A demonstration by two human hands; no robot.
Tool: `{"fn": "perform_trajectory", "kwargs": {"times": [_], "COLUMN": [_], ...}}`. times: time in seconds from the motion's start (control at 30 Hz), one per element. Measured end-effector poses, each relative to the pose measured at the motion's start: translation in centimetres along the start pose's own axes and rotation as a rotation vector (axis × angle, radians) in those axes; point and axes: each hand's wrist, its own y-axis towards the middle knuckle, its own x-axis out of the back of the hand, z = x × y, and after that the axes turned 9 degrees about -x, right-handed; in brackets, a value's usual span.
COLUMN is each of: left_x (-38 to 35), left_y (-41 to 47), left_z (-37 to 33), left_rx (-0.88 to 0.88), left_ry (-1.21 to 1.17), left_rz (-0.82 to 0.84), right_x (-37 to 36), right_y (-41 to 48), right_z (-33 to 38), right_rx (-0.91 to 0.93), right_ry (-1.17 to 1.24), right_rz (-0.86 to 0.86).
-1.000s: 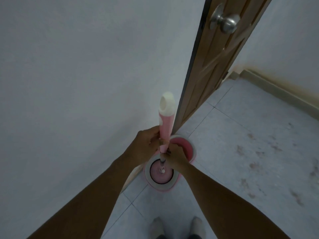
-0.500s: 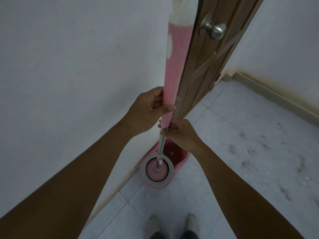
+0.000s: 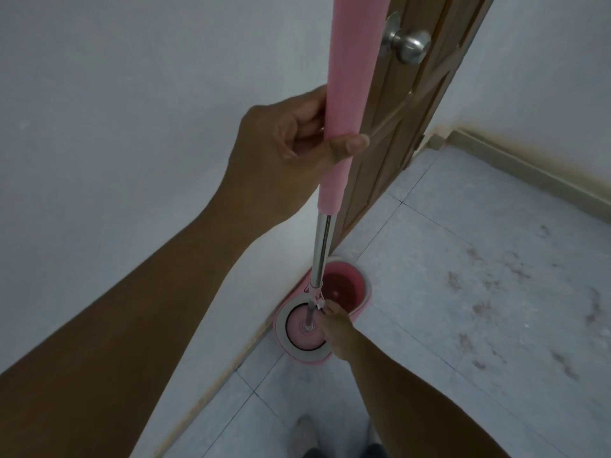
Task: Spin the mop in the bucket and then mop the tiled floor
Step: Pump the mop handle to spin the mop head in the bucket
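Observation:
A pink mop bucket (image 3: pixel 362 294) stands on the tiled floor against the white wall, with a spinner basket at its near end. The mop head (image 3: pixel 302 328) sits in that basket. The mop handle (image 3: pixel 347 104) rises from it, a steel rod below and a thick pink grip above, running out of the top of the view. My left hand (image 3: pixel 291 140) is closed around the pink grip. My right hand (image 3: pixel 337 325) is down low, its fingertips on the small lock clasp (image 3: pixel 318 300) of the steel rod just above the basket.
A brown wooden door (image 3: pixel 426 127) with a metal knob (image 3: pixel 410 46) stands open just behind the bucket. The tiled floor (image 3: pixel 479 292) to the right carries dark stains. A skirting runs along the far wall. My feet (image 3: pixel 305 431) show at the bottom edge.
The handle has risen and extended, its top now out of view. My left hand went up with the pink grip. My right hand slid down the steel rod to the clasp.

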Motion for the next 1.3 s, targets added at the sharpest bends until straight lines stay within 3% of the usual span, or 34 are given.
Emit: {"fn": "perform_trajectory", "kwargs": {"times": [0.2, 0.37, 0.5, 0.63, 0.73, 0.83, 1.0, 1.13, 1.3], "left_x": [0.1, 0.1, -0.7, -1.3, -1.0, -0.7, -0.9, -0.7, 0.4], "left_y": [0.4, -0.4, -1.2, -1.3, -1.3, -1.5, -1.9, -2.2, -1.1], "left_z": [-0.2, 0.3, 0.3, -0.4, -0.7, -1.2, -2.6, -4.4, -7.2], "left_rx": [-0.028, 0.022, 0.047, 0.052, 0.061, 0.073, 0.09, 0.085, 0.013], "left_ry": [0.022, 0.019, 0.005, 0.009, 0.022, 0.036, 0.048, 0.044, 0.013], "left_rz": [-0.056, -0.08, -0.072, -0.055, -0.072, -0.098, -0.095, -0.09, -0.116], "right_x": [0.7, 2.0, 1.8, 1.0, 2.1, 2.6, 1.8, 2.9, 3.7], "right_y": [-1.9, -2.7, -4.7, -5.7, -5.6, -6.3, -11.3, -14.1, -16.2], "right_z": [2.3, 2.7, 4.7, 5.9, 4.9, 4.8, 7.7, 8.8, 9.7], "right_rx": [-0.025, -0.17, -0.163, -0.133, -0.098, 0.162, 0.495, 0.567, 0.609], "right_ry": [0.16, 0.496, 0.815, 0.896, 0.681, 0.208, -0.251, -0.444, -0.469], "right_rz": [-0.034, -0.091, -0.042, 0.067, 0.104, -0.008, -0.18, -0.285, -0.298]}}
